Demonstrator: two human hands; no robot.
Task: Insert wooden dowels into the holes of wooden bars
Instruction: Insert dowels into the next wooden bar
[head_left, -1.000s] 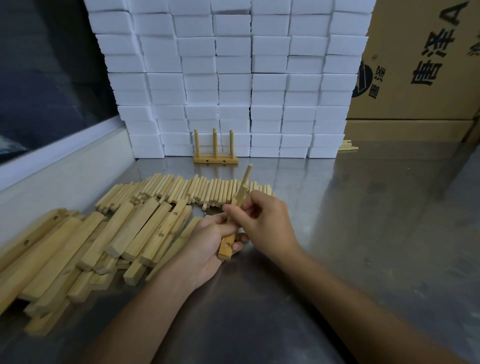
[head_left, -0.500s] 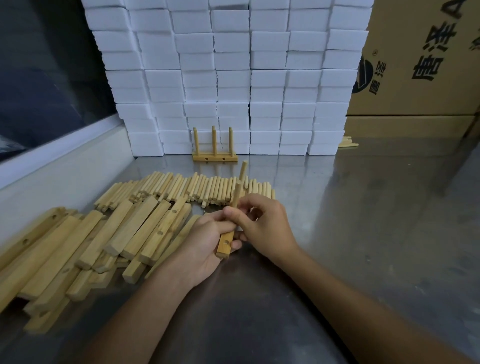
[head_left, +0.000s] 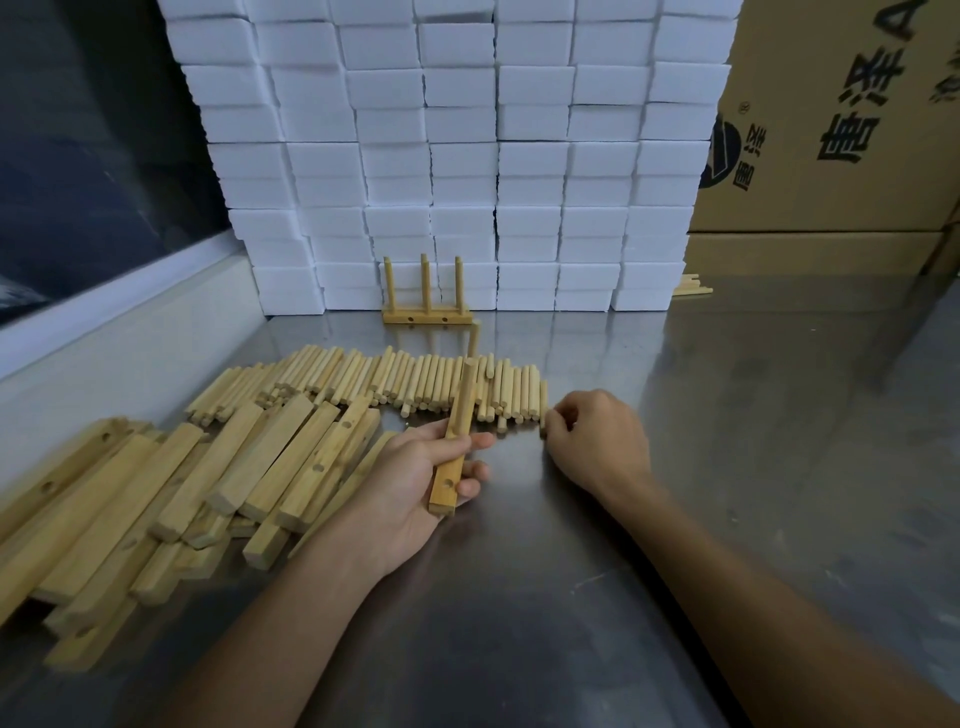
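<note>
My left hand (head_left: 410, 483) grips a wooden bar (head_left: 461, 415) near its close end, and the bar points away from me over the dowel row. One dowel (head_left: 474, 338) stands in the bar's far hole; a hole near the close end shows empty. My right hand (head_left: 597, 441) lies at the right end of the row of loose dowels (head_left: 405, 379), its curled fingers pinching the rightmost dowel (head_left: 543, 405). A heap of loose bars (head_left: 208, 483) lies to the left of my left hand.
A finished bar with three upright dowels (head_left: 427, 316) stands against a wall of white foam blocks (head_left: 467, 156). Cardboard boxes (head_left: 831, 130) fill the back right, with a few sticks (head_left: 691, 286) at their foot. The steel table (head_left: 753, 415) meets a raised ledge (head_left: 130, 338) on the left.
My right hand has let go of the dowel seated in the bar and moved right to the end of the dowel row. My left hand keeps hold of the bar.
</note>
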